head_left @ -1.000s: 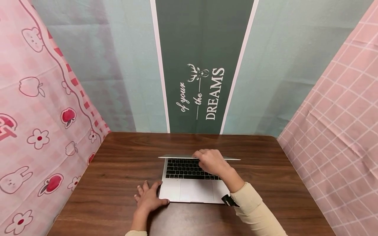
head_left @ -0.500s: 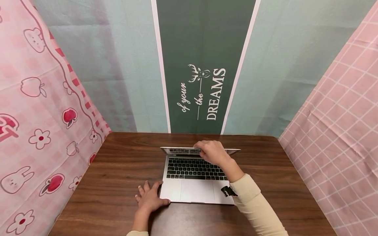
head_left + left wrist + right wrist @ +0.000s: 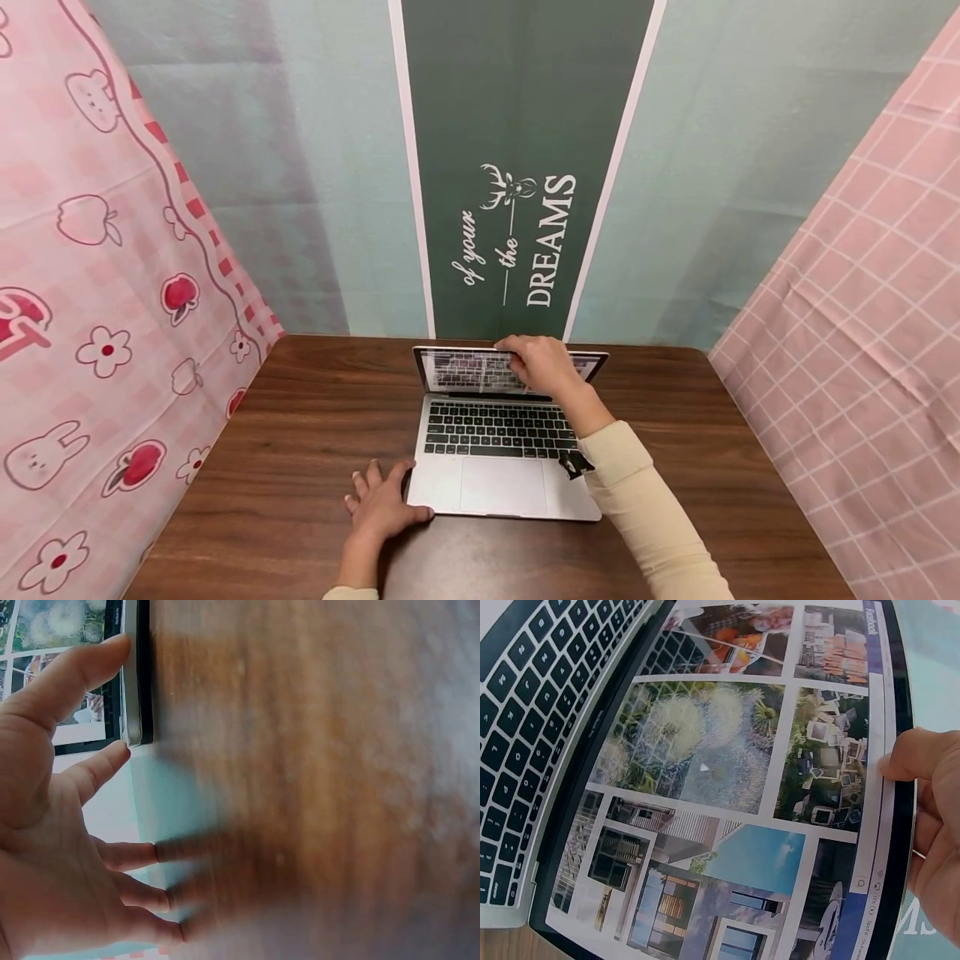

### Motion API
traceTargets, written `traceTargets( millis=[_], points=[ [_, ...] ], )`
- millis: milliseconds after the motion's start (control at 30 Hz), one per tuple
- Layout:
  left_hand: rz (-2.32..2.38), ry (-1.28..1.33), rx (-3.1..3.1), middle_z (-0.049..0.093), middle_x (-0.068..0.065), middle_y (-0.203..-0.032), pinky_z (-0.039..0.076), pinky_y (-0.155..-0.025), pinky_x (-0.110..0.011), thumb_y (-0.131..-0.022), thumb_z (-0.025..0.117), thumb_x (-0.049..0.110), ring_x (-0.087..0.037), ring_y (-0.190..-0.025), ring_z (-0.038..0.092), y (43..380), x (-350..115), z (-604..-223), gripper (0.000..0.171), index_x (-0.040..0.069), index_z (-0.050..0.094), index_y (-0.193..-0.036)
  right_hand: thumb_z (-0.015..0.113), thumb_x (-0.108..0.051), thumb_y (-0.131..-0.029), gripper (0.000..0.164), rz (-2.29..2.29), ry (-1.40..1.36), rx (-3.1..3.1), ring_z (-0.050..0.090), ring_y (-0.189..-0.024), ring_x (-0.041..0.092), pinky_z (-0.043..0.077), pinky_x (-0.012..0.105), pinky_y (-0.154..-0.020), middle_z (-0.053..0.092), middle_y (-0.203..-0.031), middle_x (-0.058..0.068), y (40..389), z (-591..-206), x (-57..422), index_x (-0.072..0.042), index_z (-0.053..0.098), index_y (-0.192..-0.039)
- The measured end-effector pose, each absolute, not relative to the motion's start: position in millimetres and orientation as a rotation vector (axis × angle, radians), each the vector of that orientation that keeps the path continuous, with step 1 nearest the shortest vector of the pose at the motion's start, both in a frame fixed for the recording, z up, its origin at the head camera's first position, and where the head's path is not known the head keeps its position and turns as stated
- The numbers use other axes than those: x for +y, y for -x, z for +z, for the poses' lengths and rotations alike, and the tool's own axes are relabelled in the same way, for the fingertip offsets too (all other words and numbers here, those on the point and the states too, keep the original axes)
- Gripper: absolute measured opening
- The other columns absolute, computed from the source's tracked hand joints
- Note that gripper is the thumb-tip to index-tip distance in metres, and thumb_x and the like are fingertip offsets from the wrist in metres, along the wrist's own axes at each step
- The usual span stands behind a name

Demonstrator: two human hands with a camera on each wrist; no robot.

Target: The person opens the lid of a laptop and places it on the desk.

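Note:
A silver laptop (image 3: pixel 502 487) lies on the wooden table, its lid (image 3: pixel 468 371) raised and its black keyboard (image 3: pixel 495 429) exposed. At the lid's top edge, my right hand (image 3: pixel 546 367) pinches the rim; in the right wrist view the thumb lies on the screen side and the fingers sit behind. The lit screen (image 3: pixel 705 750) shows a page of photos. My left hand (image 3: pixel 382 504) is spread at the base's near left corner, thumb at the front edge and index finger at the left side. In the left wrist view its other fingers (image 3: pixel 131 855) reach down to the table.
The brown wooden table (image 3: pixel 315 417) extends around the laptop. A green and teal cloth with lettering (image 3: pixel 551 242) hangs behind it. Pink patterned cloths stand at the left (image 3: pixel 105 350) and right (image 3: pixel 862 333). A black band (image 3: pixel 576 464) is at my right wrist.
My right hand has moved up and back with the lid, which was nearly over the keyboard and now stands tilted up, its screen visible. The left hand stays at the corner.

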State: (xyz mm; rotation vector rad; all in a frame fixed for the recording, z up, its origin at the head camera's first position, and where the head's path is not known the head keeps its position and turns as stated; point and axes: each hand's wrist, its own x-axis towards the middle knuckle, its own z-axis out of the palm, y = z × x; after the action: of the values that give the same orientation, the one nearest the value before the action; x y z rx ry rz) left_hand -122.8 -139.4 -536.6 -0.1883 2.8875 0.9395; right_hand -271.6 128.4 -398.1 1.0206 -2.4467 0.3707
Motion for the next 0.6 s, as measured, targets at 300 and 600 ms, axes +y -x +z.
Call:
traceTargets(
  millis=[300,600],
  points=[
    [0.919,0.202,2.893,0.022,-0.037,-0.138,0.008,-0.088,-0.077,-0.054,0.085,0.04,-0.063,-0.124,0.007,123,-140,-537,0.084,0.019,0.055,-0.129,0.058,0.002,-0.081,0.03,0.311,-1.018,-2.449,0.033,-0.044,0.009,0.022,0.025,-0.04,0.066,-0.078,0.0,280,-394,126,-0.012,0.069,-0.104],
    [0.94,0.203,2.874,0.02,-0.037,-0.14,0.007,-0.089,-0.076,-0.054,0.085,0.041,-0.063,-0.125,0.006,121,-139,-536,0.084,0.019,0.054,-0.129,0.06,-0.001,-0.082,0.025,0.214,-0.959,-2.401,0.038,-0.043,0.011,0.029,0.027,-0.037,0.063,-0.072,0.0,285,-399,122,-0.012,0.068,-0.103]
  ],
)
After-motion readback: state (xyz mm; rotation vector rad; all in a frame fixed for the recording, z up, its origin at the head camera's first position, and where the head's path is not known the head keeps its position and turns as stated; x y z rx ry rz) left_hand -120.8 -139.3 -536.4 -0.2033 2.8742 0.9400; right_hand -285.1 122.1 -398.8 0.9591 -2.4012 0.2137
